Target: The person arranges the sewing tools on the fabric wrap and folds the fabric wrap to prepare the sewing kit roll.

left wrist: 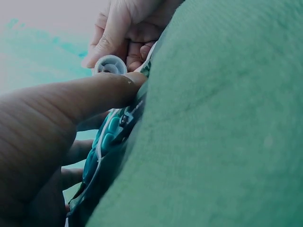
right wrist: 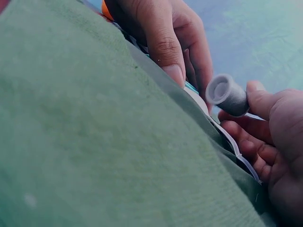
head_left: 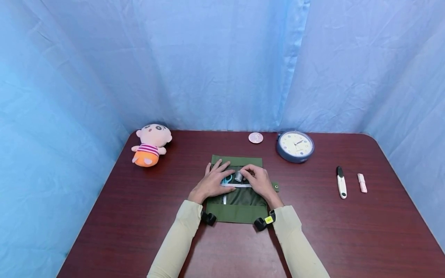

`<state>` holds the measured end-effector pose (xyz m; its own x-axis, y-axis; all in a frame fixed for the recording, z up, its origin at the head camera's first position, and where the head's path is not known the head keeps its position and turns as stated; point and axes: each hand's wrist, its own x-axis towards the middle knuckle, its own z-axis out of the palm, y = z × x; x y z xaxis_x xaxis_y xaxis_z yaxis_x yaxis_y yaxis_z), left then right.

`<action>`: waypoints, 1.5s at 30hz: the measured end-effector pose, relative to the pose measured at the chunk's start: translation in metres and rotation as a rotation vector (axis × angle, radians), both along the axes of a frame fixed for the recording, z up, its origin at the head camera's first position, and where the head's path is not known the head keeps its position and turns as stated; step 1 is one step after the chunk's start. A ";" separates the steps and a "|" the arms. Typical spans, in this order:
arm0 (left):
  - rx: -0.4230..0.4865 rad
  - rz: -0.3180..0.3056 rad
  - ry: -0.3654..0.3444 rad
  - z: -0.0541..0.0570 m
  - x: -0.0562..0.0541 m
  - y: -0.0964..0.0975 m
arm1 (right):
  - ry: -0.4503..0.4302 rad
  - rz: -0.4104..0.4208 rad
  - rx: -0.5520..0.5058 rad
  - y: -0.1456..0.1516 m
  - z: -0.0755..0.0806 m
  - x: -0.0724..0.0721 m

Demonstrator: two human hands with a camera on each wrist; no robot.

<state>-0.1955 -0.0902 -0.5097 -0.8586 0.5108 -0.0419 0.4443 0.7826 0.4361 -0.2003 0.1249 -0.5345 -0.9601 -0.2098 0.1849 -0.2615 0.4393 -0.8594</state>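
From the head view, the right hand (head_left: pixel 259 180) pinched a small grey thimble (head_left: pixel 238 176) at its fingertips, just left of its knuckles, while the left hand (head_left: pixel 213 180) lay spread flat on the green fabric pouch (head_left: pixel 237 213), fingers fanned toward the far edge. The thimble sat between both hands, nearer the right, above a white-trimmed pocket. In the left wrist view, the thimble's (left wrist: pixel 110 65) open end faced the camera, just beyond the left thumb. In the right wrist view, the thimble (right wrist: pixel 228 94) lay tilted, its long axis pointing toward the pocket opening, with little free room between the hands.
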 end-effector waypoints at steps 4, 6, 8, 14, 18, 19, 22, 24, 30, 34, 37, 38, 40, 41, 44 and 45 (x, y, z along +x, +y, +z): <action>-0.005 -0.003 -0.006 -0.002 0.000 0.000 | 0.030 0.014 -0.010 0.001 -0.002 0.001; -0.007 -0.004 -0.013 -0.003 0.000 0.000 | 0.057 0.029 -0.011 0.001 -0.003 0.002; -0.010 -0.005 -0.016 -0.004 0.000 0.000 | 0.104 0.054 -0.007 0.001 -0.005 0.002; -0.002 -0.001 -0.008 -0.005 -0.001 -0.001 | 0.181 0.149 0.015 0.000 -0.006 0.002; 0.008 0.001 0.000 -0.005 -0.001 -0.001 | 0.161 0.182 0.028 0.000 -0.006 0.002; 0.010 0.000 0.000 -0.004 -0.001 -0.001 | 0.157 0.184 0.030 -0.001 -0.006 0.002; 0.014 0.002 0.001 -0.004 0.000 -0.001 | 0.139 0.183 0.031 -0.001 -0.005 0.001; 0.009 0.007 0.002 -0.003 0.000 -0.002 | 0.129 0.187 0.036 -0.003 -0.004 0.000; -0.031 0.022 0.011 -0.002 0.001 -0.001 | 0.096 0.199 0.057 -0.006 -0.002 -0.001; -0.073 0.017 0.029 0.000 0.002 0.000 | 0.094 0.194 0.085 -0.008 -0.001 -0.002; -0.112 0.010 0.050 0.003 0.002 0.002 | 0.087 0.184 0.096 -0.008 -0.001 -0.003; -0.125 0.007 0.060 0.003 0.002 0.003 | 0.088 0.180 0.097 -0.007 -0.001 -0.003; -0.149 0.003 0.081 0.004 0.002 0.004 | 0.088 0.172 0.089 -0.007 -0.002 -0.003; -0.160 0.000 0.089 0.005 0.002 0.004 | 0.087 0.169 0.082 -0.006 -0.002 -0.003; -0.188 -0.006 0.117 0.005 0.001 0.006 | 0.088 0.161 0.074 -0.006 -0.002 -0.003; -0.192 -0.007 0.123 0.004 0.001 0.006 | 0.084 0.158 0.073 -0.005 -0.002 -0.003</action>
<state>-0.1948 -0.0842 -0.5053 -0.8597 0.5096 -0.0338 0.4908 0.8427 0.2213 -0.2029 0.1194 -0.5364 -0.8959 -0.3730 0.2413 -0.4015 0.4477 -0.7990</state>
